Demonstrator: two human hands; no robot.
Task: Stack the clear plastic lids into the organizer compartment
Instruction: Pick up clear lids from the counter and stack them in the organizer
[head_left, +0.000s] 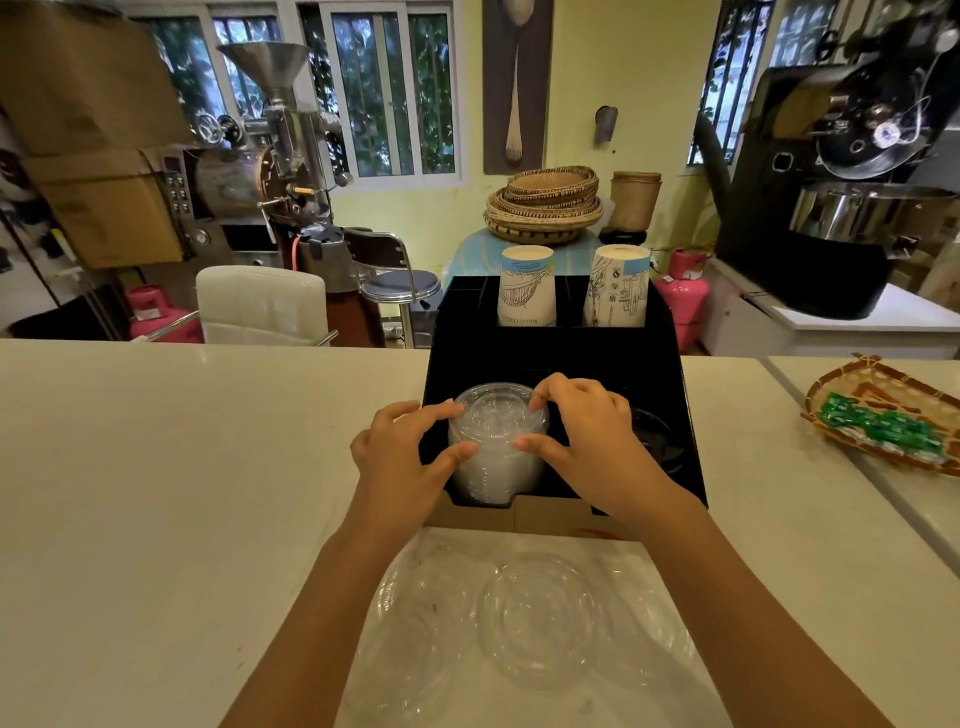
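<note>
A tall stack of clear plastic lids (496, 457) stands in the front left compartment of the black organizer (556, 358) on the white counter. My left hand (402, 457) grips the stack's left side, thumb in front and fingers on the top rim. My right hand (587, 441) holds its right side, fingertips pinching the top lid. Several loose clear lids (535, 618) lie flat on the counter between my forearms, near the front edge.
Two upside-down paper cup stacks (527, 286) (618, 286) stand in the organizer's back compartments. Dark lids (657, 436) sit in the front right compartment. A woven tray with green packets (883, 421) lies at the right. Beyond the counter (156, 467) stand chairs and coffee roasters.
</note>
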